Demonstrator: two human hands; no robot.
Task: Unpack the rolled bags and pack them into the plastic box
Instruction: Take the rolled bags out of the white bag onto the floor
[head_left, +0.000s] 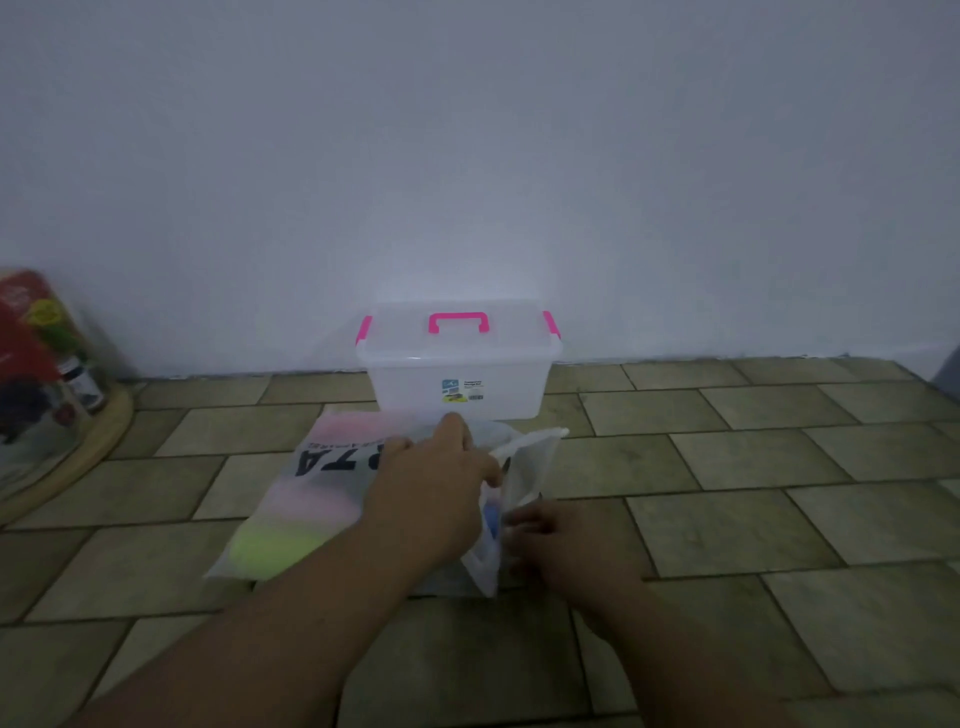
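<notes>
A frosted plastic bag (332, 493) with black letters is lying on the tiled floor (727, 467) just in front of the plastic box (460, 382), which is standing shut against the wall (467, 156) with its pink handle (458, 321) up. Pink and yellow-green rolls are showing through the bag. The left hand (436, 483) is pinching the bag's open edge, lifting it. The right hand (556, 545) is gripping the same edge nearer the person.
</notes>
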